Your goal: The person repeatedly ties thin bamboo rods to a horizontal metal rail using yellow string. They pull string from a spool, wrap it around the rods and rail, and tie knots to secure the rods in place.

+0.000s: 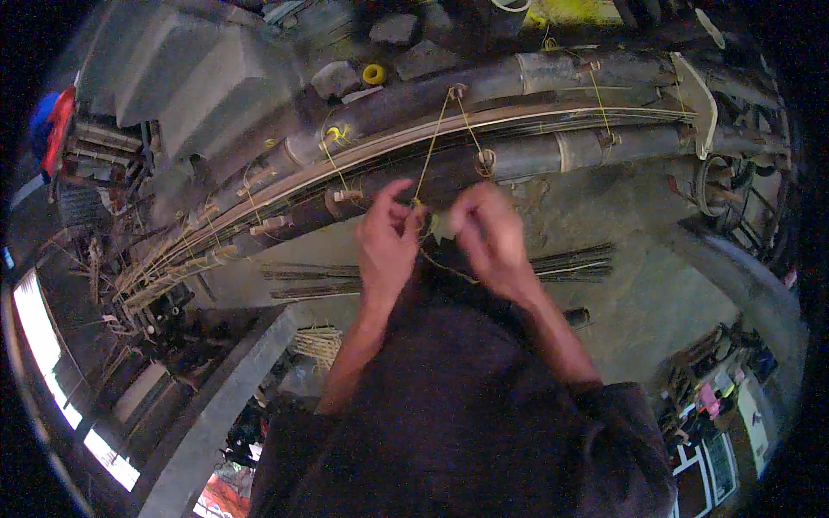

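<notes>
Two long dark bamboo poles [440, 171] run side by side across the frame, with thin strips [380, 148] lying between them. A thin yellow cord [433, 142] comes down from a peg [457, 91] on the far pole. My left hand [389, 242] pinches this cord between thumb and fingers, just this side of the near pole. A loose length of cord hangs below those fingertips. Close by on the right, my right hand [492, 237] is curled and smeared by motion, so what it holds is hidden. Another peg wound with cord [486, 161] sits just beyond it.
Further cord ties and pegs [348, 196] line both poles. Bundles of thin dark rods [574, 263] lie on the floor beneath my hands. A yellow roll [374, 74] and stones [393, 29] are beyond the poles. A concrete ledge [220, 406] stands at lower left.
</notes>
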### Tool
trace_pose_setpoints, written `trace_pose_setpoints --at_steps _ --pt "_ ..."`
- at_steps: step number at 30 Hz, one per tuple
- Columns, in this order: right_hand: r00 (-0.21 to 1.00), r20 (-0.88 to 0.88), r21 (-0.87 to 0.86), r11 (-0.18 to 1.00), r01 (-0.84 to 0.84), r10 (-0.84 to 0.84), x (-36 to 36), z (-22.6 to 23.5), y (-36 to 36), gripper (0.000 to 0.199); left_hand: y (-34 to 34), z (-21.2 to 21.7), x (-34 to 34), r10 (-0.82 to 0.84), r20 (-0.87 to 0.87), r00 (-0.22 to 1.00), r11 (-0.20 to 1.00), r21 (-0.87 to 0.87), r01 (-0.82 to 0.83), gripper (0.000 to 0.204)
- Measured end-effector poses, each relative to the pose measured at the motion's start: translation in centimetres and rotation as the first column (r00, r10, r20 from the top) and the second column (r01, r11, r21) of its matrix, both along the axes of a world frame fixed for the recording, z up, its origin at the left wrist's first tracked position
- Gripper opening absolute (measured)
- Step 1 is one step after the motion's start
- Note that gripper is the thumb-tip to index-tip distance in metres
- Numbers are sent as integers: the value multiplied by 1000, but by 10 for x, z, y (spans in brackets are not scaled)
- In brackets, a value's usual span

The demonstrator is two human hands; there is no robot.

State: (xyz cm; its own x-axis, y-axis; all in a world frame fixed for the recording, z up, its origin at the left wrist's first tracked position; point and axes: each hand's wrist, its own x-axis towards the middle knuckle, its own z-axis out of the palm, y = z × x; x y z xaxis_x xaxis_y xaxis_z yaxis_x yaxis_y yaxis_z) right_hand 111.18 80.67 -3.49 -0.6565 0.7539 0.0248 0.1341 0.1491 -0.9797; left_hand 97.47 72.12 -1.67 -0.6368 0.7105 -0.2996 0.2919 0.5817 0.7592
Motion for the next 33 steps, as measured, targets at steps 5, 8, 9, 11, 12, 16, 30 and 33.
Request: trace_pose_setpoints --at_steps 5,8,9,11,12,16,30,33 --pt "833 -106 -105 827 -553 543 25 -4 7 12 -36 -6 1 -18 -66 998 998 -58 14 12" --pt "910 -8 -650 689 -321 415 27 -14 19 18 -33 7 6 -41 -79 996 999 -10 40 11" --pt "947 56 -679 708 -195 315 23 -19 19 22 -31 11 8 -65 -113 991 998 1 66 11" --pt "966 27 -614 767 -187 257 7 -20 15 24 -33 6 11 -88 -115 989 994 48 94 11" --pt "974 11 -579 795 -179 227 0 -19 11 25 -37 -2 12 -94 -83 992 992 78 101 11" --pt "988 45 -634 769 -85 146 -15 -19 -1 21 -35 -1 -2 -213 -74 974 966 130 221 13" --pt "909 395 408 912 -47 -130 -24 13 -9 14 -5 -47 -36 -319 390 864 907 391 158 17" --pt "859 482 531 837 -131 -172 -27 21 -8 13 -1 -42 -34 -238 542 806 923 385 13 15"
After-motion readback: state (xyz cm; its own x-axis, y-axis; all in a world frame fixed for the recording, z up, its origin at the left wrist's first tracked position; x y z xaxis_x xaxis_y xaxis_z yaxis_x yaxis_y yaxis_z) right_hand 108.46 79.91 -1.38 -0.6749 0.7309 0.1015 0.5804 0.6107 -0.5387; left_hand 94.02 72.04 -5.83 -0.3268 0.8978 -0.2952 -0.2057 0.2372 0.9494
